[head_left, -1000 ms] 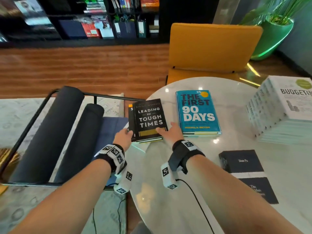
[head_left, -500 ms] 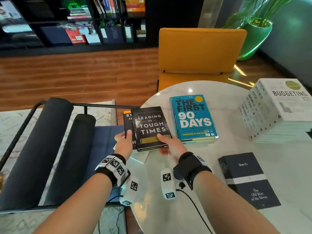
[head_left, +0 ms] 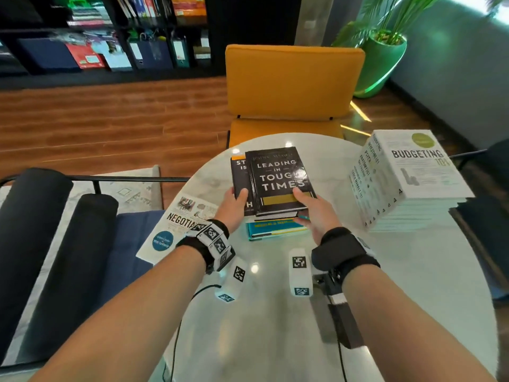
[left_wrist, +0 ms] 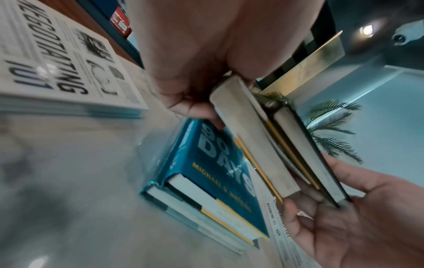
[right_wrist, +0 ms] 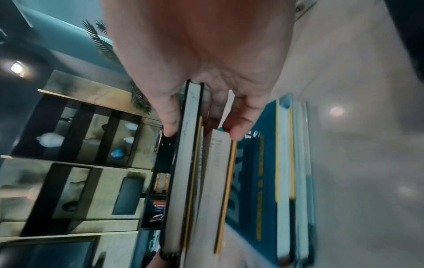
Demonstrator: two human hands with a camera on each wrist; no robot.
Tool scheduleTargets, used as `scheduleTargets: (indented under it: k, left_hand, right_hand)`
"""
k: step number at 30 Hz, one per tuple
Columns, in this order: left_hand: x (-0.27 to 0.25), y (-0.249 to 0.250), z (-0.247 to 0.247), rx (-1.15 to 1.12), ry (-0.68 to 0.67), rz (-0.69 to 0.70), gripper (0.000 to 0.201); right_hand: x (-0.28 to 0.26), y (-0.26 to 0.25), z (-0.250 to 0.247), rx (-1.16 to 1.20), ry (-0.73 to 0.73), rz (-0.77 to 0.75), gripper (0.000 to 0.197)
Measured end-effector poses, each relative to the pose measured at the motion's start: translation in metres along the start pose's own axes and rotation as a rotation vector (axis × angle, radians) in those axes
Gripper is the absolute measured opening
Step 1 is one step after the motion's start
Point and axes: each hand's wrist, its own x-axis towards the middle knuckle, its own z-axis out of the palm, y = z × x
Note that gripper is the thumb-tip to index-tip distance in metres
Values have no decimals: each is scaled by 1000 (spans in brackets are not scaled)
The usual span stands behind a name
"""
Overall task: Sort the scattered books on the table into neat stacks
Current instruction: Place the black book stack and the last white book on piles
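Bare table (head_left: 275, 326) lies open near the edge; white book stack (head_left: 407, 183) blocks the right.

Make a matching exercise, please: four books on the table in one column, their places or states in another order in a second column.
1. Leading in Tough Times
2. The First 90 Days
3. Negotiating 101
4. Budgeting 101

A. top of tall white stack
B. held in both hands
C. overhanging table's left edge
D. lying under the held books

Pairs: 1-B, 2-D, 3-C, 4-A
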Motion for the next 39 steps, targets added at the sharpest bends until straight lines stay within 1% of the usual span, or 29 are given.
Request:
scheduleTargets:
  k: [2, 6, 9, 11, 12, 14, 17, 20, 22, 26, 28, 29, 32, 35, 37, 39]
  left_hand:
    - [9, -2, 15, 89, -24, -19, 40]
    - [16, -12, 30, 182, 40, -48, 35]
    - [21, -18, 29, 331, 71, -55, 38]
    - [20, -18, 28, 461, 72, -62, 38]
    - [17, -15, 26, 487, 76, -48, 37]
    - [14, -12, 26, 424, 80, -33, 34]
    - [11, -10, 28, 309, 89, -52, 33]
    - [8, -8, 31, 295, 102, -56, 32]
    - [10, -9, 31, 308, 88, -74, 34]
    - [9, -9, 29, 272, 58, -77, 33]
    - [5, -6, 28, 250, 45, -68, 34]
    - [4, -6, 28, 242, 52, -67, 35]
    - [-2, -3, 27, 208, 86, -68, 50]
    - [-8, -9, 29, 245, 73, 47, 53]
    - [-11, -13, 29, 224, 53, 87, 66]
    - [-13, -15, 26, 164, 47, 68, 85]
  right_hand:
    - [14, 0, -14, -29, -10, 23, 31]
    - [29, 6, -24, -164, -43, 26, 30]
    - [33, 11, -25, -266, -21, -1, 28]
    - [35, 15, -26, -320, 4, -32, 21]
    - [35, 16, -25, -344, 17, -43, 18]
    - [34, 17, -26, -379, 24, -51, 19]
    - [30, 19, -26, -381, 28, -59, 18]
    - [26, 21, -26, -377, 25, -69, 18]
    - [26, 21, -26, -379, 28, -77, 18]
    - [28, 24, -26, -405, 17, -73, 32]
    - [29, 23, -24, -477, 32, -84, 39]
    - [30, 22, -22, -555, 61, -93, 43]
    - [30, 20, -14, -736, 130, -148, 50]
    - [26, 20, -6, -871, 130, -209, 53]
    - [24, 21, -4, -957, 144, -236, 57]
    - [21, 21, -6, -974, 136, -302, 65]
